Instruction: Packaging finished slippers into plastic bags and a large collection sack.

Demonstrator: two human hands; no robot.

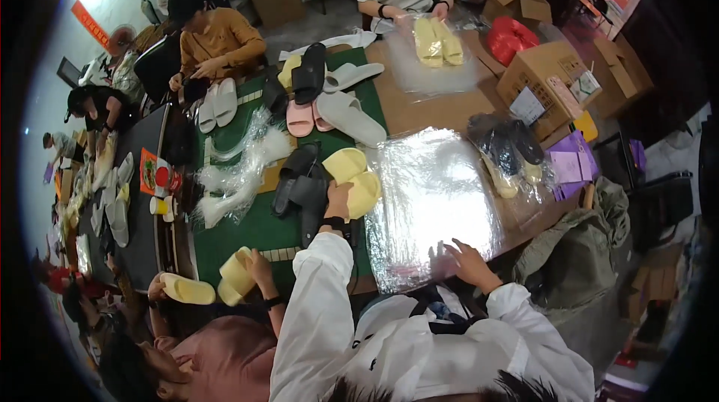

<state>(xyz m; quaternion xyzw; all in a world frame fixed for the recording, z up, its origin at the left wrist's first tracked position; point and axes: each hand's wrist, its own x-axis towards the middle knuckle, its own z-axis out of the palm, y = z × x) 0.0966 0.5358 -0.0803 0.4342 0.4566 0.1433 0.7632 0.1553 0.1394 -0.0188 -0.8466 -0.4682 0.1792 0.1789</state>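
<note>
At the bottom of the frame, nearest to the camera, are the white sleeves (pixel 322 312) of the person. The left hand (pixel 338 198) reaches up to the centre of the picture and lies on a pair of yellow slippers (pixel 356 177); the fingers bend over the nearer slipper, but I cannot tell if they really grip it. Just left of this pair, touching it, lie dark grey slippers (pixel 299 185) on the green table mat (pixel 247 233). The right hand (pixel 466 260) is lower and to the right, open with fingers spread, resting on the near edge of a stack of clear plastic bags (pixel 431 200) and holding nothing. At lower left, another person's hands hold yellow slippers (pixel 210 286). At the top centre, a third person holds a bagged yellow pair (pixel 438 42).
</note>
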